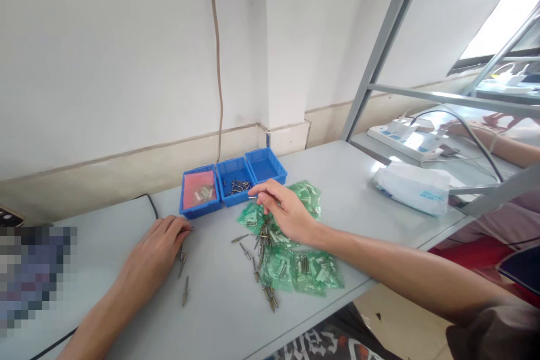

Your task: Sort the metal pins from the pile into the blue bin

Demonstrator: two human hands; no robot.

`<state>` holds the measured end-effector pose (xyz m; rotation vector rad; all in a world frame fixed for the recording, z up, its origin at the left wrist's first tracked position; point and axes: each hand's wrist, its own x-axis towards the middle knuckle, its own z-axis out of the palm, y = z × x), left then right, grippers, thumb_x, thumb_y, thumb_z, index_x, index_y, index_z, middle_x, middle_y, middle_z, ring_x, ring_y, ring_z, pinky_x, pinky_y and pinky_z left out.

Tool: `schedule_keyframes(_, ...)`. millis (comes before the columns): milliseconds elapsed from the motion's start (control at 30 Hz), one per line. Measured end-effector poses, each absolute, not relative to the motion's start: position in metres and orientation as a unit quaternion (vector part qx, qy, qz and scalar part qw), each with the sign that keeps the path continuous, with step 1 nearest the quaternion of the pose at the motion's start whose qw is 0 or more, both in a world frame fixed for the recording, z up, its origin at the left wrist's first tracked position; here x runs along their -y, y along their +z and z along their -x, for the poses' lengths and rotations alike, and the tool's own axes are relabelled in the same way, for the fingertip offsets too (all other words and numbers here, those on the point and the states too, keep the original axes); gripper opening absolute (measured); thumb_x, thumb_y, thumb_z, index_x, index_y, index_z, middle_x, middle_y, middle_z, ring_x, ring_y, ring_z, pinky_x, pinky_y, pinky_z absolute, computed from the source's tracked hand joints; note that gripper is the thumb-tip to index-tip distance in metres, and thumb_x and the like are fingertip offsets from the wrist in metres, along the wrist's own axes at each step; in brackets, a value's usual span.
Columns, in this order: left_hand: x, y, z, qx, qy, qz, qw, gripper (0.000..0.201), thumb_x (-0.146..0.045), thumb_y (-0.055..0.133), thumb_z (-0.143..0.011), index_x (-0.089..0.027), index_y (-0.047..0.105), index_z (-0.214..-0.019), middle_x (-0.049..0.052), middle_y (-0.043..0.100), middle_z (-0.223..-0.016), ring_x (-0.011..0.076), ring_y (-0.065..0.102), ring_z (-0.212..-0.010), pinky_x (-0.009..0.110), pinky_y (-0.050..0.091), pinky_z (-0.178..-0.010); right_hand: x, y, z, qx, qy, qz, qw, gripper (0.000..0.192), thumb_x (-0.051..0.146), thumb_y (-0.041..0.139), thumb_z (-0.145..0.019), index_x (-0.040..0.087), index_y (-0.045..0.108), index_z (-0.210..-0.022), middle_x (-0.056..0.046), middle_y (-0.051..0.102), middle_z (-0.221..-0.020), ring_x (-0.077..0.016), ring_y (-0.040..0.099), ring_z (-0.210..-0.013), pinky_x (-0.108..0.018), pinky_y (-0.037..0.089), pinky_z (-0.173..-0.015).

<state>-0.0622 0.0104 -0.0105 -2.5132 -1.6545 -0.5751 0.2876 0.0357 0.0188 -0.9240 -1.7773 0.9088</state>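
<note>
My right hand [283, 209] is closed in a pinch on a small metal rivet [252, 197], just in front of the middle blue bin [225, 167]. Similar rivets [240, 187] lie inside that bin. My left hand [162, 244] rests low over the table with its fingertips pinched together; a thin metal tip shows at them, mostly hidden. Loose rivets [185, 291] lie beside and partly under this hand. Between the hands, more loose rivets [255, 270] are scattered next to green plastic bags [278, 270] of small parts, some lying beneath my right hand.
The left blue bin [200, 212] holds a pink sheet and a bag of light parts; the right blue bin [265, 163] stands by the wall. Right of me are a white packet [413, 187], a metal frame [379, 39], a power strip [405, 143] and another person's arm [498, 143].
</note>
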Motion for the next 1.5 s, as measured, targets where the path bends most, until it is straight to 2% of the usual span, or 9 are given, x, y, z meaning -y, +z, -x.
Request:
schedule_keyframes(433, -0.011, -0.006, 0.066, 0.537, -0.176, 0.821, 0.081, 0.036, -0.046, 0.038, -0.111, -0.025, 0.066, -0.108, 0.008, 0.073, -0.105, 0.0319, 0.068, -0.094, 0.048, 0.052, -0.086, -0.036, 0.017, -0.287, 0.695, 0.404, 0.383, 0.456, 0.024, 0.034, 0.047, -0.113, 0.026, 0.068, -0.121, -0.002, 0.065, -0.097, -0.0177, 0.061, -0.078, -0.033, 0.052, -0.074)
schedule_keyframes(767, -0.010, -0.008, 0.069, 0.571, -0.161, 0.799, 0.098, 0.039, -0.051, 0.039, -0.109, -0.023, 0.066, -0.109, 0.009, 0.070, -0.102, 0.0327, 0.066, -0.097, 0.046, 0.050, -0.088, -0.037, 0.016, -0.288, 0.695, 0.403, 0.383, 0.455, 0.024, 0.035, 0.048, -0.113, 0.025, 0.069, -0.120, -0.003, 0.067, -0.097, -0.0170, 0.062, -0.078, -0.033, 0.052, -0.076)
schedule_keyframes(900, -0.008, -0.007, 0.067, 0.586, -0.148, 0.791, 0.095, 0.041, -0.050, 0.037, -0.110, -0.023, 0.067, -0.106, 0.009, 0.070, -0.103, 0.0312, 0.066, -0.099, 0.044, 0.050, -0.086, -0.037, 0.018, -0.287, 0.691, 0.413, 0.379, 0.457, 0.028, 0.037, 0.047, -0.113, 0.024, 0.072, -0.115, -0.001, 0.066, -0.085, -0.0168, 0.060, -0.075, -0.031, 0.049, -0.073)
schedule_keyframes(1000, -0.007, -0.006, 0.066, 0.590, -0.144, 0.789, 0.092, 0.041, -0.048, 0.034, -0.111, -0.022, 0.066, -0.106, 0.009, 0.069, -0.104, 0.0314, 0.065, -0.100, 0.044, 0.050, -0.085, -0.038, 0.020, -0.287, 0.666, 0.451, 0.382, 0.455, 0.033, 0.044, 0.048, -0.113, 0.023, 0.073, -0.112, 0.002, 0.059, -0.071, -0.0159, 0.054, -0.066, -0.029, 0.045, -0.066)
schedule_keyframes(1100, -0.007, -0.006, 0.066, 0.586, -0.142, 0.792, 0.102, 0.041, -0.047, 0.033, -0.112, -0.023, 0.065, -0.105, 0.009, 0.069, -0.102, 0.0305, 0.065, -0.098, 0.042, 0.050, -0.083, -0.042, 0.021, -0.287, 0.626, 0.512, 0.365, 0.461, 0.035, 0.050, 0.053, -0.110, 0.021, 0.074, -0.108, 0.004, 0.051, -0.064, -0.0135, 0.045, -0.060, -0.028, 0.037, -0.060)
schedule_keyframes(1200, -0.008, -0.006, 0.067, 0.577, -0.144, 0.796, 0.108, 0.039, -0.046, 0.034, -0.111, -0.023, 0.065, -0.103, 0.008, 0.068, -0.101, 0.0290, 0.065, -0.096, 0.040, 0.049, -0.082, -0.046, 0.020, -0.288, 0.551, 0.594, 0.330, 0.485, 0.033, 0.051, 0.062, -0.107, 0.020, 0.074, -0.107, 0.005, 0.049, -0.068, -0.0111, 0.041, -0.059, -0.027, 0.033, -0.059)
schedule_keyframes(1300, -0.010, -0.007, 0.068, 0.564, -0.141, 0.806, 0.112, 0.041, -0.043, 0.032, -0.112, -0.022, 0.065, -0.101, 0.009, 0.067, -0.099, 0.0290, 0.064, -0.094, 0.040, 0.047, -0.082, -0.048, 0.020, -0.288, 0.485, 0.646, 0.302, 0.506, 0.029, 0.047, 0.072, -0.102, 0.020, 0.076, -0.109, 0.003, 0.052, -0.079, -0.0094, 0.041, -0.061, -0.027, 0.032, -0.060)
schedule_keyframes(1400, -0.012, -0.009, 0.070, 0.549, -0.128, 0.815, 0.133, 0.044, -0.041, 0.029, -0.113, -0.020, 0.065, -0.101, 0.010, 0.066, -0.098, 0.0296, 0.061, -0.092, 0.041, 0.047, -0.083, -0.048, 0.022, -0.288, 0.466, 0.660, 0.291, 0.512, 0.026, 0.042, 0.077, -0.098, 0.020, 0.078, -0.110, 0.001, 0.056, -0.090, -0.0086, 0.040, -0.062, -0.027, 0.033, -0.060)
schedule_keyframes(1500, -0.013, -0.012, 0.072, 0.535, -0.108, 0.823, 0.159, 0.045, -0.038, 0.027, -0.114, -0.019, 0.065, -0.100, 0.010, 0.063, -0.097, 0.0296, 0.059, -0.090, 0.042, 0.046, -0.083, -0.047, 0.023, -0.287, 0.466, 0.659, 0.300, 0.509, 0.026, 0.042, 0.078, -0.097, 0.019, 0.079, -0.110, -0.001, 0.057, -0.093, -0.0090, 0.040, -0.063, -0.028, 0.033, -0.060)
